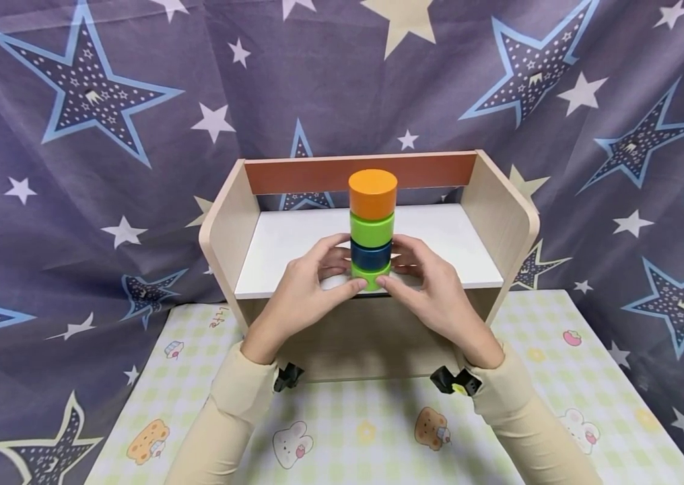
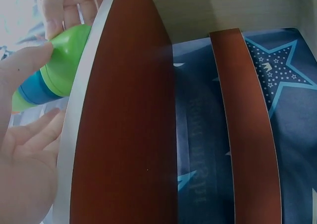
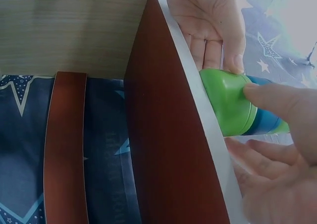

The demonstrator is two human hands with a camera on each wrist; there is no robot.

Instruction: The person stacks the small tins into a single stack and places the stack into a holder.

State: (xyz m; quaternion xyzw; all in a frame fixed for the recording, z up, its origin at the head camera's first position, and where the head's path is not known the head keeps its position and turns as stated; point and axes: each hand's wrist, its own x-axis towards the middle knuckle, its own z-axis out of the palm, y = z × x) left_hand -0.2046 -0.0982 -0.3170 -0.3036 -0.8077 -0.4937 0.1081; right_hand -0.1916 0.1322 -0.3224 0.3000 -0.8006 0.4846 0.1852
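A column of round blocks rises at the front of the white shelf: an orange block point(image 1: 372, 201) on top, a green block point(image 1: 372, 231), a dark blue block point(image 1: 371, 256) and a lower green block point(image 1: 369, 275). My left hand point(image 1: 308, 286) holds the column's base from the left, thumb at the front and fingers bent along its side. From the right, my right hand point(image 1: 433, 286) mirrors this grip, its thumb on the lower green block. Both wrist views show this green block point(image 2: 69, 60) close against the shelf's pale front edge, with the thumbs on it.
The small wooden shelf unit point(image 1: 499, 209) has raised side panels and a reddish-brown back rail point(image 1: 312, 174). Its white board point(image 1: 287, 249) lies under the hands. It stands on a checked tablecloth point(image 1: 372, 431), before a dark star-patterned curtain point(image 1: 342, 81).
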